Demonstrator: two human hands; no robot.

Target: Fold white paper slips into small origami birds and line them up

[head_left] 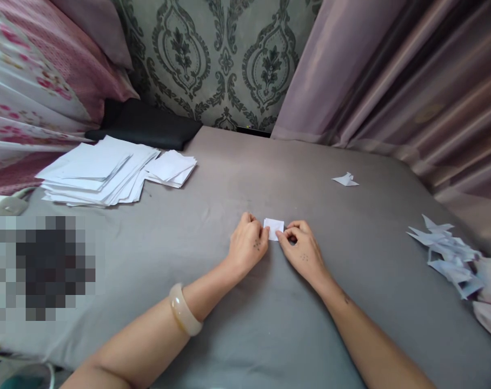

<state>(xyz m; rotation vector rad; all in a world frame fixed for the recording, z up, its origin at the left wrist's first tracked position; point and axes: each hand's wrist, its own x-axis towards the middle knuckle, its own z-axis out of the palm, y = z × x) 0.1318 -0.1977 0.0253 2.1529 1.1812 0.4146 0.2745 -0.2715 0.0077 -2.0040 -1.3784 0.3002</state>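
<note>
Head view: from where I stand, a pink and white floral cloth (pixel 30 102) hangs at the far left, and below it a white plastic box (pixel 6 205) sits at the edge of the grey sheet (pixel 213 189) that everything lies on. Next comes a large stack of white paper (pixel 91 175), its sheets fanned unevenly, with a dark, flat black thing (pixel 148 121) behind it; I can't tell what that is. Against the big stack's right side lies a smaller stack of paper (pixel 172 167). A pale bangle (pixel 184 310) circles the left forearm, which leads up to the left hand (pixel 249 240), fingers curled in, thumb and fingertips closed on the left edge of a small folded paper (pixel 273 229). That paper is in the middle, low over the sheet, between the two hands, with patterned wallpaper (pixel 225 59) well beyond. The right hand (pixel 303 247) pinches the paper's right edge, thumb near the lower corner, a rounded gap showing between thumb and forefinger. Farther right and back, a folded paper bird (pixel 346 180) lies alone, near a mauve curtain (pixel 351 75). At the far right, pointed folded papers (pixel 450 251) lie heaped together.
</note>
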